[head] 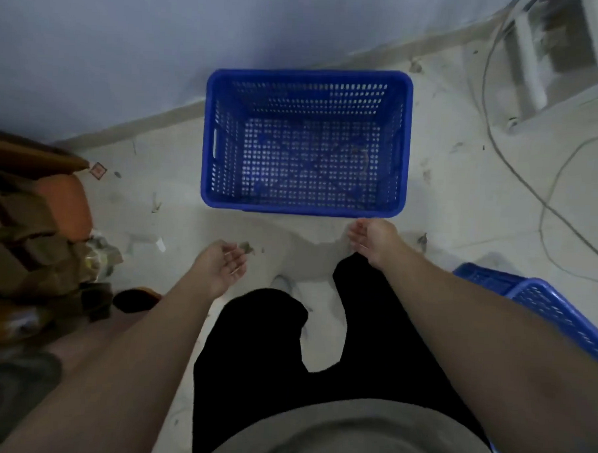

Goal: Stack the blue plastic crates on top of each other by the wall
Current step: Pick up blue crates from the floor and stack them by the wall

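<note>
A blue perforated plastic crate (303, 209) stands upright on the pale floor close to the bluish wall (127, 47), its inside bare. A second blue crate (558, 306) shows partly at the right edge, behind my right forearm. My left hand (220, 264) hangs open, palm up, below and left of the near crate rim, apart from it. My right hand (372, 239) is open too, fingers loosely curled, just under the crate's near right corner and holding nothing.
A pile of brown cardboard and an orange object (44, 222) crowds the left side. Cables (519, 167) trail over the floor at right, near a white metal frame (544, 59). Scraps of litter dot the floor. My black-trousered legs fill the lower middle.
</note>
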{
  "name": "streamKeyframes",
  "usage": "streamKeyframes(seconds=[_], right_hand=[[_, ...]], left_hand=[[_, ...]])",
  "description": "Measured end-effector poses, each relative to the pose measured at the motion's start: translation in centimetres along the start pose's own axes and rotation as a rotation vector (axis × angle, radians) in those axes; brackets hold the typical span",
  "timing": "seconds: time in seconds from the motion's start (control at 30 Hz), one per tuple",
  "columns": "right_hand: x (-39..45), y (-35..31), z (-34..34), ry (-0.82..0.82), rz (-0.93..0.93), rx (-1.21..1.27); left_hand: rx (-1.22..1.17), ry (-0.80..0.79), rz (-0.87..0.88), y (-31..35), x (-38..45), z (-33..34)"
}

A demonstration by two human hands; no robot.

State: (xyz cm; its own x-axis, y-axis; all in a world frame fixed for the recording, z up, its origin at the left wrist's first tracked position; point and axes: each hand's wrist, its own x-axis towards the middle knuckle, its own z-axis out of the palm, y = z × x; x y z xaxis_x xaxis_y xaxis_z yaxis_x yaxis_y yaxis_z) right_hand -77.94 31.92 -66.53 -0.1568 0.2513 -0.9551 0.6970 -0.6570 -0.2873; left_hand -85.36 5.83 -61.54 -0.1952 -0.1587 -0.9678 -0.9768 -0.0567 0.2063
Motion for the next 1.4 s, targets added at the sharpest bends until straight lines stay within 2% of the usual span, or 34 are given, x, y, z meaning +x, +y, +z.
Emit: streamKeyframes(seconds=[0.17,0.3,0.5,0.63,0.8,0.93,1.07,1.27,1.4], right_hand=[[6.0,0.3,0.3,0.091,0.102,0.032],[11.3,0.7,0.9,0.188,0.140,0.056],[19.9,0.8,4.1,0.220,0.171,0.092],[23.7,1.2,5.8,0.263,0.191,0.155],[25.0,1.8,6.0,0.405,0.209,0.208],[24.7,1.6,5.1,0.443,0.207,0.195],[24.8,0.7,5.2,0.415,0.168,0.213],[25.1,-3.7,10.0,0.272,-0.034,0.245],[25.9,-6.1,12.9,0.246,-0.044,0.220]], left_hand=[[0.041,-0.046,-0.108,1.3,7.5,2.6],[0.050,-0.045,-0.121,3.9,14.6,4.2],[0.095,0.110,-0.146,9.3,26.1,4.4],[-0.072,0.192,-0.162,10.8,31.4,2.9],[-0.239,0.172,-0.134,8.5,33.3,1.4],[-0.301,0.181,-0.196,5.1,32.5,1.1],[-0.256,0.157,-0.178,4.5,31.8,0.8],[-0.286,0.207,-0.096,9.6,32.1,1.4],[-0.281,0.213,-0.054,12.4,33.2,0.5]])
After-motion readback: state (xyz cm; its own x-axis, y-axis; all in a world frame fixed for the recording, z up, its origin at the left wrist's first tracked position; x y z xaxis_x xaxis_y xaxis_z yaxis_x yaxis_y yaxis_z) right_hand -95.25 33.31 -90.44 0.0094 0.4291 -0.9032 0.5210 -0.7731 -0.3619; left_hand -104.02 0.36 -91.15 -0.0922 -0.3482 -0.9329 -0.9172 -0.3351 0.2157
